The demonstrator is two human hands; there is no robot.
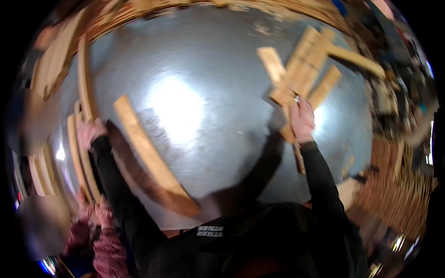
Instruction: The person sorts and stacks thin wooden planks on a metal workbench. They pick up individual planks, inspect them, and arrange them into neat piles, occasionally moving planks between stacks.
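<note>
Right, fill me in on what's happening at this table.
A person in black sleeves leans over a shiny metal table. The right hand is on a cluster of wooden slats; the left hand rests on curved strips at the left edge. One long plank lies loose between them. Another person's hands show lower left.

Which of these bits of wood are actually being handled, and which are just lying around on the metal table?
In hand:
- left hand on the wooden strips at the table's left edge
- right hand on the cluster of wooden slats

Lying about:
- long plank mid-table
- curved strip
- metal table
- another person's hands, lower left
</note>
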